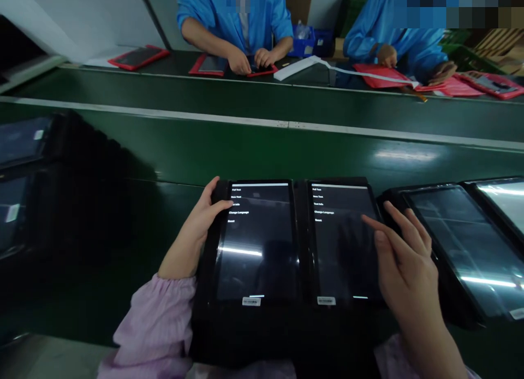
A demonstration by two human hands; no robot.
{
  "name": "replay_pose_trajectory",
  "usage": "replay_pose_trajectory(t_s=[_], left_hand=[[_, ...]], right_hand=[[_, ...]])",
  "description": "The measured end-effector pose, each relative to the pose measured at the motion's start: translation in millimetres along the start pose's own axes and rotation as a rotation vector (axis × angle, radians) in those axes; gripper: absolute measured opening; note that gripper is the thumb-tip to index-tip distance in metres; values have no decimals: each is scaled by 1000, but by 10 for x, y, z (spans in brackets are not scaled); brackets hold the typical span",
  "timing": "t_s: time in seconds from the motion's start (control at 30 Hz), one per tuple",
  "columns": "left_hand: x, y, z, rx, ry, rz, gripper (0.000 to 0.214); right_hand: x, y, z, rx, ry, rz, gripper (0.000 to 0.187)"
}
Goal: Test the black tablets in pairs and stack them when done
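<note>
The left tablet [257, 242] and right tablet [344, 242], black-cased, lie side by side on a green belt [262, 155], showing white-text menus.

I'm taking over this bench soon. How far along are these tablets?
Done-looking: the first tablet and second tablet both show a white-text menu with Change Language and Reset. In hand: the left hand holds the first tablet's edge, while the right hand has its index finger over the second screen. Remaining: the third tablet shows only a dark, reflective screen, no menu.

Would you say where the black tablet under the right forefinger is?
In the head view, the black tablet lies between the left hand's tablet and a third one.
</note>
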State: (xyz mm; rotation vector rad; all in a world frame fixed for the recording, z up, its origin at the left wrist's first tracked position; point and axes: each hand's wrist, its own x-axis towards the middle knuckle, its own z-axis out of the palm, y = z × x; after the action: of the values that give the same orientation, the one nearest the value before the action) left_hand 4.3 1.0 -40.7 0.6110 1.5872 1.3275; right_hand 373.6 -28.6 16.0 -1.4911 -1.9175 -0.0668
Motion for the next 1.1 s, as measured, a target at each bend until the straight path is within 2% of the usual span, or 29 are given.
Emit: replay_pose_trajectory(t_s=[0.07,0.17,0.3,0.53,0.77,0.97,1.1], left_hand=[[-19,-21,-7,-13,22,12,87],[-95,-14,27,-70,70,9,74],[-179,22,71,-83,108,22,65],[-196,-41,50,-96,115,63,58],[-72,-148,-72,-86,43,105,58],[-123,-139,-42,-46,38,148,72],[-188,-116,15,-11,34,137,80]], right_hand=[[-42,30,-84,2,-19,10,47],[-87,65,-173,4,-32,25,43],[-119,53,-188,18,-51,-6,39],[-140,-106,-80,113,-164,-219,30],[-155,-252,-7,143,-350,-354,33],[-103,-62,-50,83,-196,-282,33],[-102,40,-97,89,-185,-217,30]])
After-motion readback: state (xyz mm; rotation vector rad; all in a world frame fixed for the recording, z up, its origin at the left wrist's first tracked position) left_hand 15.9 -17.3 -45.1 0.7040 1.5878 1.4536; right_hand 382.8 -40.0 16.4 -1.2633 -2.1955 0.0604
